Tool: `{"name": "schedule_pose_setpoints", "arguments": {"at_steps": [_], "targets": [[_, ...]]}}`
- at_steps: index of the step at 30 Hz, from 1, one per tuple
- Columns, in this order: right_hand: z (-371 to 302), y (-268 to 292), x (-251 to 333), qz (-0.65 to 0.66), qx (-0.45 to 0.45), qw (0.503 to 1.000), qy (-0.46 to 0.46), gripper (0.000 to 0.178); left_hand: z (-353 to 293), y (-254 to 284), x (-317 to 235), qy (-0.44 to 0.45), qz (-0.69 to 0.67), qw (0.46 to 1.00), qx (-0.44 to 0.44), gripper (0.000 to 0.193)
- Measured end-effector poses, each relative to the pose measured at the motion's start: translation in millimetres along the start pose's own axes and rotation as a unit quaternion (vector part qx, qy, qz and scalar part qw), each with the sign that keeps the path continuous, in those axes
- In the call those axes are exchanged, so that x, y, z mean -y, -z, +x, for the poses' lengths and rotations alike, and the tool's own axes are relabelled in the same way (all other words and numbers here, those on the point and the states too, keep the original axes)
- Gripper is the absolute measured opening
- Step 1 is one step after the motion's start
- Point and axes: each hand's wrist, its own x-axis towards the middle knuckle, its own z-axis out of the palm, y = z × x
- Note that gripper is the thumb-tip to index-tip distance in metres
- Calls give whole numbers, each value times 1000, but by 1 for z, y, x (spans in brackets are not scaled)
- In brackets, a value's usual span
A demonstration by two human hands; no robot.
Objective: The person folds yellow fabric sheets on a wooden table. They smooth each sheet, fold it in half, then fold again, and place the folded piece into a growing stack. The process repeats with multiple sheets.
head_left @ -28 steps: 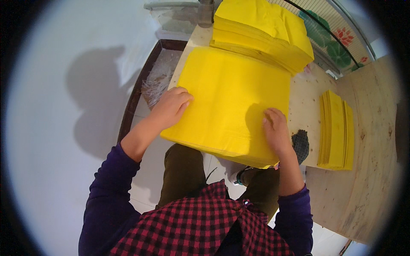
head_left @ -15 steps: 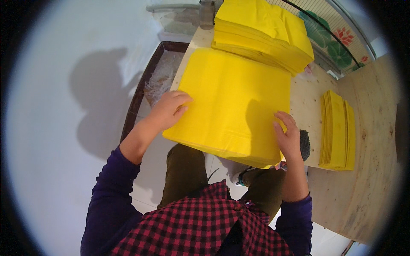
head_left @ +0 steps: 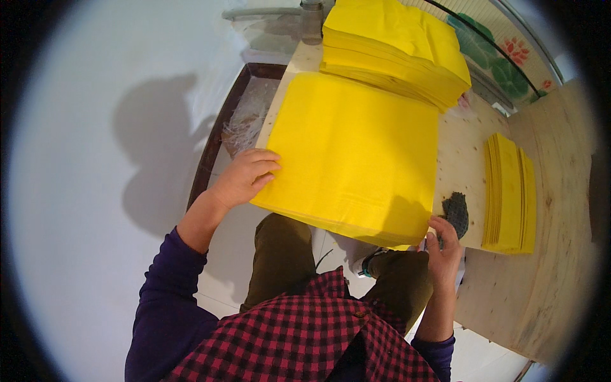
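A broad stack of yellow cloth sheets (head_left: 353, 153) lies flat in front of me, its near edge reaching past the wooden table toward my legs. At its left edge, low down, rests my left hand (head_left: 247, 176), fingers stretched over the rim of the cloth and not gripping. My right hand (head_left: 444, 251) is beside the near right corner, fingers bent and thumb a little apart, with nothing visible between them. Whether its fingertips touch the corner is hard to see. Just behind that hand lies a dark grey crumpled cloth (head_left: 456, 213).
A taller pile of folded yellow cloth (head_left: 394, 54) stands behind the stack. At the right are narrow folded yellow bundles (head_left: 509, 194) on the wooden table (head_left: 468, 146), by an upright wooden panel (head_left: 554, 210). A jar (head_left: 312, 22) stands far left; a brown-rimmed tray (head_left: 213, 140) sits below.
My right hand has come off the top of the stack, moving toward me and right to its near corner. My left hand has slid slightly nearer along the left edge.
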Motion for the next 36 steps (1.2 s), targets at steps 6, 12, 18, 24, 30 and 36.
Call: {"name": "schedule_pose_setpoints", "arguments": {"at_steps": [6,12,18,24,30,36], "targets": [[-10,0,-2,29,0,1000,-2,27,0,3,0,-39,27,999,-16,21],[-8,0,-8,13,-20,1000,11,24,0,6,-2,-57,58,997,11,20],[4,-2,-10,-8,-46,998,43,22,1,4,-2,-100,105,989,-2,21],[28,-12,-11,-60,-30,992,109,18,1,3,-3,-128,147,981,-12,21],[39,-16,-13,-80,-9,989,124,18,-1,1,2,-152,174,973,-25,21],[45,-15,-10,-117,1,979,168,19,1,0,1,-129,165,978,-24,21]]}}
